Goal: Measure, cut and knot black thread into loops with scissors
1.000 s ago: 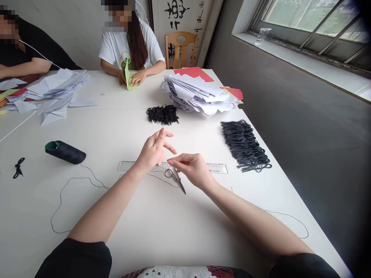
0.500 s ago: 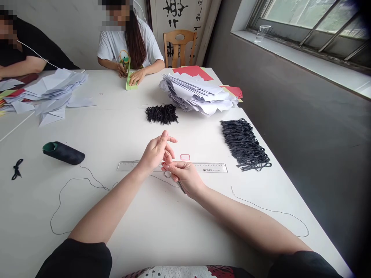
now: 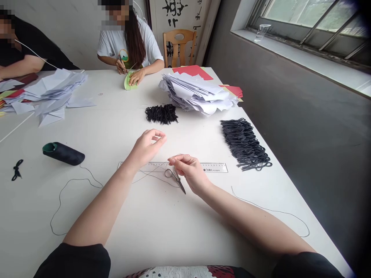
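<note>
My right hand (image 3: 189, 172) is closed in a pinch, with a thin dark thread (image 3: 156, 178) running by its fingertips. Up and to the left of it is my left hand (image 3: 148, 146), apart from it, its fingers curved and its thumb against the fingertips; whatever lies between them is too small to make out. Small metal scissors (image 3: 180, 183) lie on the table just below my right hand, partly covered by it. Behind both hands a clear ruler (image 3: 214, 167) lies flat. On the left lies a dark thread spool (image 3: 64, 153), its thread trailing toward my left forearm.
A row of black looped cords (image 3: 245, 144) lies at the right, a smaller black bundle (image 3: 161, 114) farther back. Beyond stands a stack of white paper (image 3: 197, 92). One knotted cord (image 3: 17, 170) is far left. Two people sit across the table, one with a green ruler (image 3: 127, 82).
My hands have drawn apart: the left has moved up and left, its fingers now curled together. My right hand has shifted slightly right, uncovering more of the scissors.
</note>
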Demonstrator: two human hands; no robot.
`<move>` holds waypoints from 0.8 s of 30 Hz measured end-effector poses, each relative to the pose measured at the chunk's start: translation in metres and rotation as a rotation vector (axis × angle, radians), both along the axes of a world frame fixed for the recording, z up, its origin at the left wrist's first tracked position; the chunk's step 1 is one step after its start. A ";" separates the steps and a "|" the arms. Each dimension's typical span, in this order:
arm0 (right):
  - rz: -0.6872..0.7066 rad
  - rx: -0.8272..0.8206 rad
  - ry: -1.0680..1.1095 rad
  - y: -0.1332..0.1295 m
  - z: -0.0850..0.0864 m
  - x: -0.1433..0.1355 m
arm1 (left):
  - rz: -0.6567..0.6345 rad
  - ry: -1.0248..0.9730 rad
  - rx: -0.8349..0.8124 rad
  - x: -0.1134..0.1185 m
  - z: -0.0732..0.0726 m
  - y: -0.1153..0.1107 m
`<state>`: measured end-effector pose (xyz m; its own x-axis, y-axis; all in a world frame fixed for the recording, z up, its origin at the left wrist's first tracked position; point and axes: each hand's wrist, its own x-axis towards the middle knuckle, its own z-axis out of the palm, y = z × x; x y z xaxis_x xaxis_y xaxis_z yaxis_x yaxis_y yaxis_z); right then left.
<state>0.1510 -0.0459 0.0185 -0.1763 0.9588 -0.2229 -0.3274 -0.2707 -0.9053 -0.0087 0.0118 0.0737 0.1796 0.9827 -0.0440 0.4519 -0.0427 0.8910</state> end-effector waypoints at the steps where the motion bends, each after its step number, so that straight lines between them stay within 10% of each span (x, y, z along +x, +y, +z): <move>1: -0.033 0.003 0.003 0.002 0.001 0.002 | -0.047 0.034 0.007 -0.001 0.000 0.000; 5: -0.136 0.033 0.013 0.008 0.007 0.010 | -0.291 -0.129 -0.172 0.006 0.001 -0.008; 24: -0.200 0.070 0.026 0.015 0.018 0.023 | -0.290 -0.082 -0.053 0.016 -0.004 -0.011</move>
<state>0.1736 -0.0312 0.0370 0.0139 0.9883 -0.1519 -0.3921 -0.1344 -0.9100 0.0070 0.0010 0.0699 0.4576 0.8866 -0.0677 0.3540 -0.1119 0.9285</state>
